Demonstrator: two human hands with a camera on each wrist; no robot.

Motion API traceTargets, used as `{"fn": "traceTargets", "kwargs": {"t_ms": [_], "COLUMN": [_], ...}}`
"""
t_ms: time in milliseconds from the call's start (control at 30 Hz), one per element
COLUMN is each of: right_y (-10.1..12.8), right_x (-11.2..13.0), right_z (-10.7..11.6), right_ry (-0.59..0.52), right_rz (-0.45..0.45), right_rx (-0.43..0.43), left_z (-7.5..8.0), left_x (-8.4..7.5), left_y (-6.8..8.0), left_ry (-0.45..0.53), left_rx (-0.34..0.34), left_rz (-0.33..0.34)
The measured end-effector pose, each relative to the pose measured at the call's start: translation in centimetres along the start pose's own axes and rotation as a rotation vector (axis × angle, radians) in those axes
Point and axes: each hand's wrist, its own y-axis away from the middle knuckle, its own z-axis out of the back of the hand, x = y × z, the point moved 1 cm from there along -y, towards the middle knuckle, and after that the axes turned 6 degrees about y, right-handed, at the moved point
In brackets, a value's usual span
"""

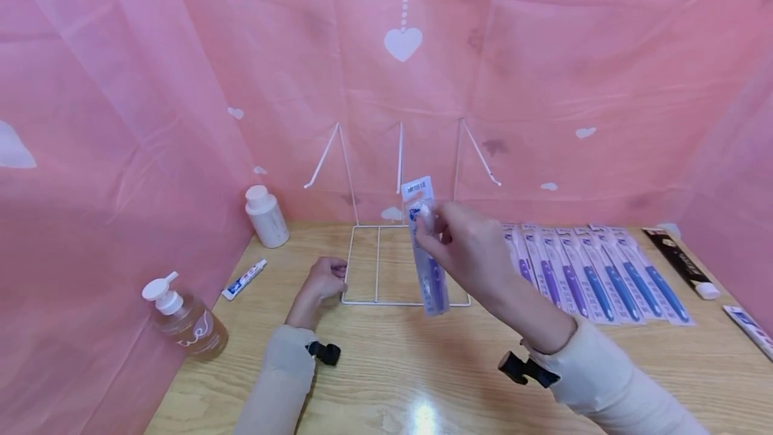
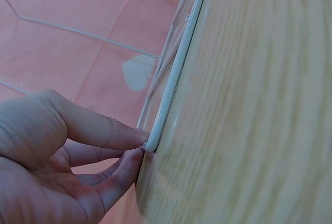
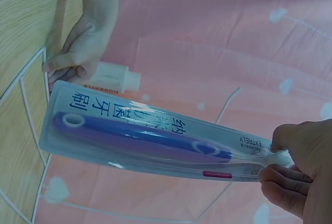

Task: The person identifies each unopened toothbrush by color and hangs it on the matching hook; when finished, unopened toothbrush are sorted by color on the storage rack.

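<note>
My right hand (image 1: 477, 247) pinches a packaged purple toothbrush (image 1: 436, 284) near its top and holds it upright in front of a white wire rack (image 1: 362, 302). In the right wrist view the toothbrush (image 3: 140, 136) shows its purple handle through clear plastic, and the fingers (image 3: 285, 187) cover the head end. The rack stands on the table with bare prongs reaching forward at the top. With thumb and fingers, my left hand (image 1: 323, 280) pinches the left side of the rack's base. The left wrist view shows that hand (image 2: 78, 151) at the base wire's corner (image 2: 151, 145).
Several packaged toothbrushes (image 1: 594, 277) lie in a row at the right. Beyond them are a black tube (image 1: 679, 260) and a white tube (image 1: 751, 329). A pump bottle (image 1: 190, 327), a small tube (image 1: 244, 279) and a white bottle (image 1: 267, 217) are at the left. Pink cloth (image 1: 543, 86) hangs behind.
</note>
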Motion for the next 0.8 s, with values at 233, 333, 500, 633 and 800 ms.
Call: {"fn": "traceTargets", "kwargs": {"t_ms": [233, 333, 500, 633, 800], "right_y": [-0.8, -0.8, -0.8, -1.1, -1.4], "right_x": [0.8, 0.9, 0.9, 0.7, 0.3], "right_z": [-1.2, -1.7, -2.2, -2.5, -3.2], "right_ry": [-0.014, -0.014, -0.007, -0.01, -0.02], "right_rz": [-0.021, -0.044, -0.07, -0.101, -0.143], "right_rx": [0.013, 0.024, 0.037, 0.058, 0.112], "left_z": [0.1, 0.0, 0.0, 0.1, 0.2], "left_x": [0.1, 0.2, 0.3, 0.3, 0.4], "left_y": [-0.1, -0.2, -0.3, -0.4, -0.3], "left_ry": [-0.009, -0.004, 0.001, 0.008, 0.01], "left_rx": [0.0, 0.001, 0.007, 0.005, 0.006], "left_rz": [0.005, 0.004, -0.012, -0.007, -0.004]}}
